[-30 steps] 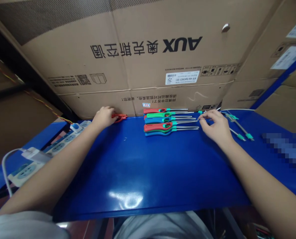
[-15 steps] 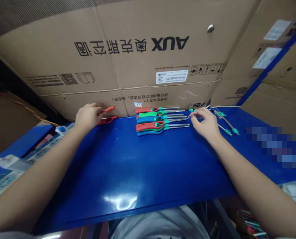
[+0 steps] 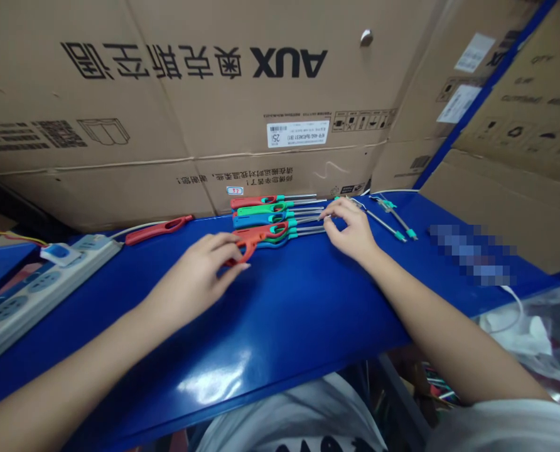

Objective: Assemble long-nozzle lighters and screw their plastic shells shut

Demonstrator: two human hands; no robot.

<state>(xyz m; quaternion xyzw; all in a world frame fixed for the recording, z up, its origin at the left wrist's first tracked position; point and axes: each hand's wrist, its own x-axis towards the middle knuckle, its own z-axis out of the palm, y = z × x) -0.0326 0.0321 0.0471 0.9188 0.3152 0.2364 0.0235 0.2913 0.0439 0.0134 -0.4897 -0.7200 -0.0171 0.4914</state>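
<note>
My left hand (image 3: pixel 204 267) is closed around an orange lighter handle (image 3: pixel 248 251) with a finger loop, just in front of the stacked long-nosed lighters. Those lighters have red, green and blue handles, such as a red one (image 3: pixel 261 233), a green one (image 3: pixel 261 209) and a blue one (image 3: pixel 252 220). Their metal rods point right. By the rod tips is my right hand (image 3: pixel 353 229), thumb and fingertips brought together in a pinch; anything between them is too small to make out. Further left lies a separate red lighter handle (image 3: pixel 157 231) with no rod showing.
Metal rods with green ends (image 3: pixel 386 225) lie behind and right of my right hand. A white power strip (image 3: pixel 49 282) runs along the left. Cardboard (image 3: pixel 167 113) walls the back of the blue table (image 3: pixel 280 314). A blurred-out object (image 3: pixel 473 254) sits at right.
My left hand has moved right from the back left, carrying the orange handle to the stacked lighters. The right hand stays by the rod tips, its fingertips closer together. The view has shifted.
</note>
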